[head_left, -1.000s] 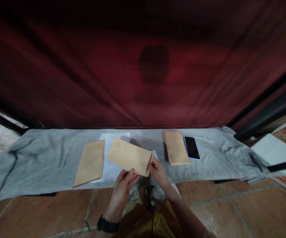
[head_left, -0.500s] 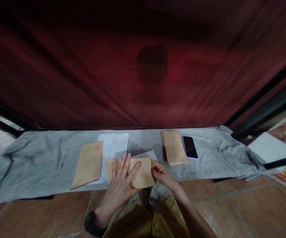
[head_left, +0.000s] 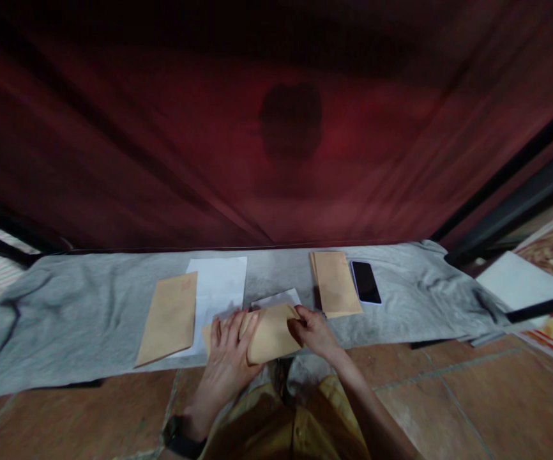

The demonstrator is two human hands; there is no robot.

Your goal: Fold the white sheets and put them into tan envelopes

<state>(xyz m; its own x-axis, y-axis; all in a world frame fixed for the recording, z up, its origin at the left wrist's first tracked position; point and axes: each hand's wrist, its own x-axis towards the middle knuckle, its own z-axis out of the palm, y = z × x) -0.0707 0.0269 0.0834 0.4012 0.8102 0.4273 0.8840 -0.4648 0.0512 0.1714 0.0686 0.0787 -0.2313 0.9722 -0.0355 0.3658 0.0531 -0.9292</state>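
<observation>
A brown envelope (head_left: pixel 271 333) lies low over the near edge of the grey cloth (head_left: pixel 75 306). My left hand (head_left: pixel 228 348) lies flat on its left part, fingers stretched out and pressing it down. My right hand (head_left: pixel 312 331) pinches the envelope's right end, fingers closed on it. A small white slip (head_left: pixel 276 299) shows just behind the envelope. A white sheet (head_left: pixel 216 291) lies to the left, and another brown envelope (head_left: pixel 167 316) rests beside it, overlapping its left edge.
A stack of brown envelopes (head_left: pixel 334 282) and a black phone (head_left: pixel 365 282) lie on the cloth to the right. A dark red curtain (head_left: pixel 276 128) hangs behind. Tiled floor (head_left: pixel 449 402) runs in front. White paper (head_left: pixel 516 280) lies at far right.
The envelope came down from being held up in both hands to the cloth. My left hand moved on top of it and flattened; my right hand stays at its right end.
</observation>
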